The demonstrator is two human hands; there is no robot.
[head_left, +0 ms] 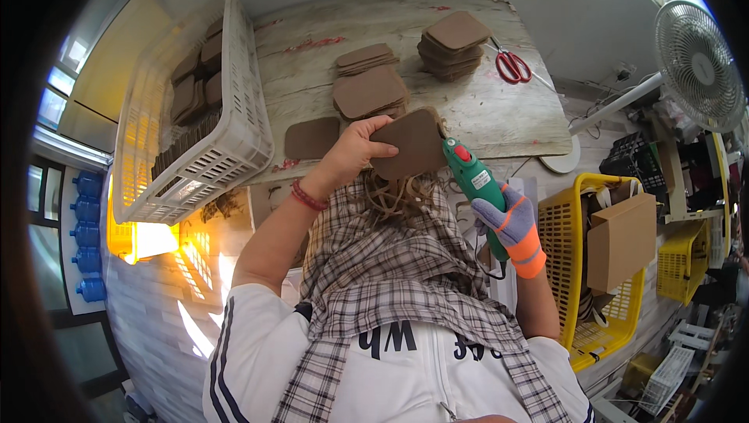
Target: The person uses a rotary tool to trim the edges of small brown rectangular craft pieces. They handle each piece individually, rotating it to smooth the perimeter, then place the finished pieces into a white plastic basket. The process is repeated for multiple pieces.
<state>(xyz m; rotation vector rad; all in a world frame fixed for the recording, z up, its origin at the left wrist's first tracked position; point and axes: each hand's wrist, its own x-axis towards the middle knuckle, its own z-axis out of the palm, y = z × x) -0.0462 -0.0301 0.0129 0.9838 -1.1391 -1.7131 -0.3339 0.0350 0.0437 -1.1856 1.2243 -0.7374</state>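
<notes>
My bare left hand (355,152) pinches a flat brown pad (411,144) with rounded corners by its left side, thumb on top. In my right hand (511,224), gloved in grey and orange, is a green electric cutter (473,175) with a red switch. Its tip meets the pad's right edge; the exact working end is hard to make out. Thin brown offcut strips (398,197) lie on my checked apron (390,259) below the pad. Another brown pad (310,139) rests flat on the table, left of my left hand.
The worn wooden table (300,48) bears stacks of pads (370,89) and a taller pad stack (455,39). Red-handled scissors (512,66) lie at its right. A white crate (234,122) of pads stands left, a yellow basket (563,224) with a carton right. Beyond is a fan (697,66).
</notes>
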